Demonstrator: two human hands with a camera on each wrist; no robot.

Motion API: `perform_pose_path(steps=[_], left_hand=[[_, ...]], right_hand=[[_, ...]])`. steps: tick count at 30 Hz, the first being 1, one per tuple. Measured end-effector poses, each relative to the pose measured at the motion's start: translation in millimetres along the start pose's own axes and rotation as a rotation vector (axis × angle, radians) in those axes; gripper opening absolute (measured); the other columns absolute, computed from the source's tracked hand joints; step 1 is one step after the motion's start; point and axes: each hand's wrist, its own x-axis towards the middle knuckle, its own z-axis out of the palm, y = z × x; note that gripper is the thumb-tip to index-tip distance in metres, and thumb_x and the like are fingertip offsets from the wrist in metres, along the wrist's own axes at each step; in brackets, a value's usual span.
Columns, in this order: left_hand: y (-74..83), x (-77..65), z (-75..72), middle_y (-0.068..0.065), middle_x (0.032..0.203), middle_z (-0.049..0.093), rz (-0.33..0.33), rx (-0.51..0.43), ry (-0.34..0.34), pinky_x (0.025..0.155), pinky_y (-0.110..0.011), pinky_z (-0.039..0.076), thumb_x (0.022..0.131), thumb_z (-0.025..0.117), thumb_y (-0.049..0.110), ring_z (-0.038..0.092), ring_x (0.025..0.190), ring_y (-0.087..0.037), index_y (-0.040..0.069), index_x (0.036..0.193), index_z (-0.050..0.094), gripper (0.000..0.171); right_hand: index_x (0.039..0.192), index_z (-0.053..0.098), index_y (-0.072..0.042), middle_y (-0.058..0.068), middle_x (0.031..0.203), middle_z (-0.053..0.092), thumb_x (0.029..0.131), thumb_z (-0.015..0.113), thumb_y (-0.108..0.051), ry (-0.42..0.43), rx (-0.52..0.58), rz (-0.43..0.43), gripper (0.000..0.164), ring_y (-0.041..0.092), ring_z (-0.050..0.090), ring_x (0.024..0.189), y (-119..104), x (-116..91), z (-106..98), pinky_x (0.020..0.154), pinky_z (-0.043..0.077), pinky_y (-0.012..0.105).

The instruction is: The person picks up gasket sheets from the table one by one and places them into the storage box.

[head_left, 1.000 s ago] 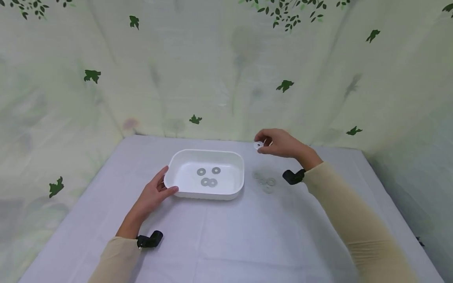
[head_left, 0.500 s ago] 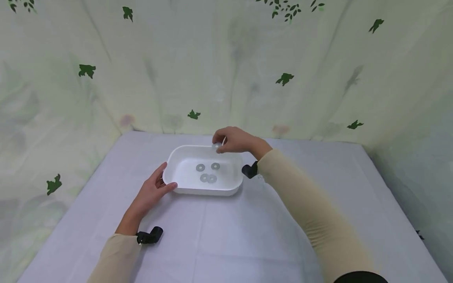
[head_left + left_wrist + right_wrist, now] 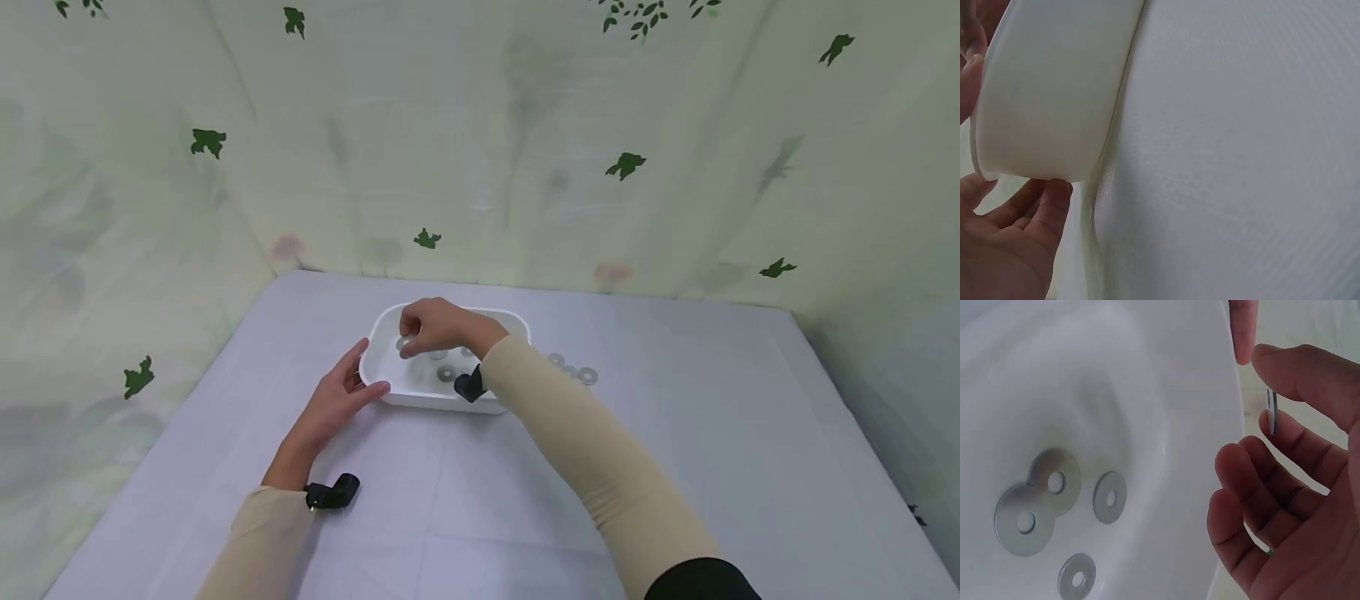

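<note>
A white rectangular tray [image 3: 431,400] stands on the table, long side toward me. My left hand [image 3: 330,408] grips its left end, thumb at the near corner and fingers against the end wall, as the left wrist view also shows on the tray's side [image 3: 1047,94]. Over the tray's left part, my right hand [image 3: 438,323] pinches a flat metal washer [image 3: 1272,412] between thumb and index finger. Inside the tray lie several grey washers [image 3: 1110,497], two of them overlapping [image 3: 1025,520]. The right hand and forearm hide part of the tray in the head view.
Several more washers [image 3: 587,376] lie on the white tablecloth [image 3: 712,433] just right of the tray. Behind the table's far edge hangs a pale curtain [image 3: 465,150] with green leaf and bird prints. A black camera [image 3: 333,492] is strapped to the left wrist.
My right hand has carried the washer leftward from above the loose washers to over the left part of the tray. The left hand keeps its hold on the tray's end.
</note>
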Motion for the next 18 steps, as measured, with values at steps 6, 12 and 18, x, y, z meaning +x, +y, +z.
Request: perform_pose_path(steps=[6,12,18], left_hand=[[3.9,1.0,4.3,-0.019,0.163,0.027,0.028,-0.016,-0.013,0.084,0.000,0.042,0.092,0.072,0.030,0.042,0.143,-0.036,0.019,0.161,0.010,0.094],[7.1,1.3,5.9,-0.019,0.163,0.027,0.044,-0.026,-0.031,0.086,0.000,0.041,0.092,0.072,0.028,0.040,0.145,-0.036,0.018,0.161,0.011,0.093],[8.7,-0.5,8.7,-0.017,0.164,0.025,-0.001,0.045,-0.016,0.104,-0.023,0.048,0.092,0.071,0.031,0.040,0.145,-0.034,0.021,0.161,0.009,0.093]], right_hand=[[0.102,0.062,-0.014,0.000,0.098,0.059,0.088,0.073,-0.028,0.021,0.002,0.003,0.023,0.014,0.052,0.094,1.0,-8.1,2.2,0.081,0.044,0.024],[0.133,0.057,-0.017,0.009,0.127,0.060,0.092,0.070,-0.032,0.016,0.026,0.026,0.046,0.018,0.057,0.109,5.2,-17.0,-0.5,0.094,0.050,0.029],[0.136,0.058,-0.020,0.010,0.131,0.057,0.097,0.064,-0.025,0.069,-0.009,0.059,0.040,0.021,0.059,0.112,24.0,-55.0,-25.6,0.096,0.053,0.033]])
